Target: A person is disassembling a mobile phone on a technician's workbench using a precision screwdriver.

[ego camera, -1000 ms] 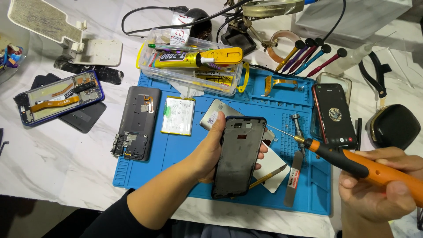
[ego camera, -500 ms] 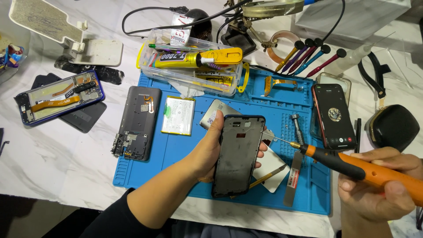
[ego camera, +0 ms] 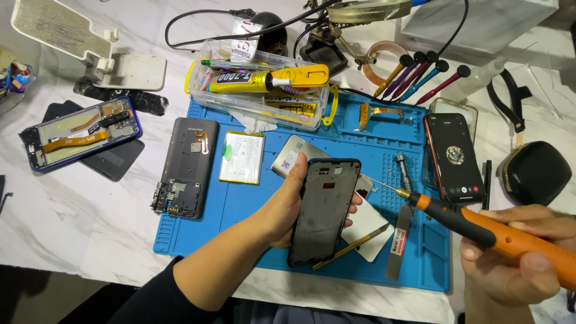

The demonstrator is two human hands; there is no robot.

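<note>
My left hand point(ego camera: 288, 210) grips a dark phone frame point(ego camera: 324, 210) and holds it upright above the blue work mat point(ego camera: 252, 210). My right hand point(ego camera: 516, 264) holds an orange and black electric screwdriver point(ego camera: 480, 225). Its thin bit points left at the frame's upper right edge. Under the frame lie a silver phone part point(ego camera: 291, 157), a white card point(ego camera: 366, 228) and a thin yellow-handled tool point(ego camera: 348, 247).
On the mat lie a grey phone back point(ego camera: 187, 165), a battery point(ego camera: 242, 157), a metal spudger point(ego camera: 397, 252) and a lit phone point(ego camera: 454, 157). A clear box with a glue tube point(ego camera: 258, 84) sits behind. An opened blue phone point(ego camera: 81, 135) lies left, a black pouch point(ego camera: 537, 171) right.
My right hand has drawn the screwdriver slightly to the right, so the bit tip sits a little farther off the frame's edge. The left hand and frame have barely moved.
</note>
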